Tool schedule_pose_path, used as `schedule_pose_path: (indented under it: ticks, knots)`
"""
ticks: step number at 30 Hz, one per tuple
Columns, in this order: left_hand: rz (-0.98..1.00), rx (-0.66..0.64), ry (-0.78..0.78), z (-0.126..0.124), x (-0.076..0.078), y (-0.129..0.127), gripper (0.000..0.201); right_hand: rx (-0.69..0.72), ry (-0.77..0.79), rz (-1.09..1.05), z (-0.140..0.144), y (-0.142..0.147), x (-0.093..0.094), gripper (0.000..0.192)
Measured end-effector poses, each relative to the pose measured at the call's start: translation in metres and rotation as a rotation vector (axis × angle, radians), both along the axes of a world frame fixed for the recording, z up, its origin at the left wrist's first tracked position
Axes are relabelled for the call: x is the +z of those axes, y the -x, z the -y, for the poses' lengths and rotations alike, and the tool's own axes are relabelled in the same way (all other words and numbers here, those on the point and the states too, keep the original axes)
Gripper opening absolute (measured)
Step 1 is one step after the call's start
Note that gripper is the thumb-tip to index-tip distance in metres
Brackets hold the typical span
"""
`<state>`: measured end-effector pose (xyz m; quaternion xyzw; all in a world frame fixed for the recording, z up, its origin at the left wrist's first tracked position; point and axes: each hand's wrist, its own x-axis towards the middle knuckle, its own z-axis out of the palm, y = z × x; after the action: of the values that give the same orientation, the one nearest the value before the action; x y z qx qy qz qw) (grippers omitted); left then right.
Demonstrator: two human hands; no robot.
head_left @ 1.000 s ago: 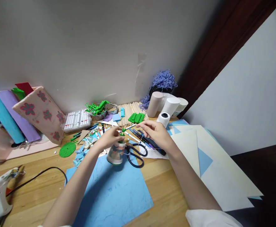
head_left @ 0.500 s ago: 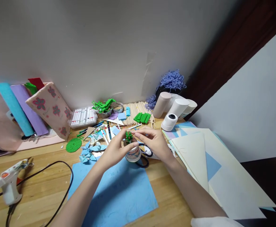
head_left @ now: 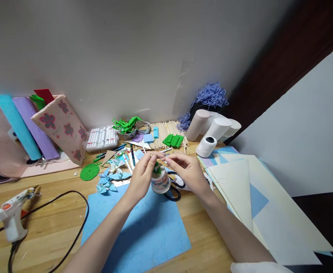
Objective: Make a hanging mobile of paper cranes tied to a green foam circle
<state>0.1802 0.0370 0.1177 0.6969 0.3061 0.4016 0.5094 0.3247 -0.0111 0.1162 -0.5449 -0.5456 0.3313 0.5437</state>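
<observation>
Holding: left hand [head_left: 141, 178] wrapped round small patterned cup [head_left: 160, 182], just above far edge of blue sheet [head_left: 138, 231]
Pinching: right hand [head_left: 187, 170] fingertips closed at green sprig [head_left: 156, 168] on cup rim
Behind cup: scissors [head_left: 174, 189], touching or nearly
Far left of cup: glue gun [head_left: 8, 218]
Risk: pinch tugs sprig loose, or cup tips onto scissors

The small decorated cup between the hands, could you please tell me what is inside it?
A bit of green crinkled material pokes out of the cup. The left hand and right hand close around its rim, so the rest of its inside is hidden.
</observation>
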Motion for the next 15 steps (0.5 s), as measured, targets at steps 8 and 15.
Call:
schedule_pose_path:
  ticks: [8, 15]
  knots:
    - [-0.021, -0.071, -0.05, 0.001, 0.006, 0.003, 0.03, 0.005, 0.012, 0.118, 0.006, 0.003, 0.004, 0.021]
    - [0.011, -0.132, -0.013, 0.001, 0.008, 0.005, 0.029, 0.015, 0.009, 0.29, 0.011, 0.004, 0.01, 0.02]
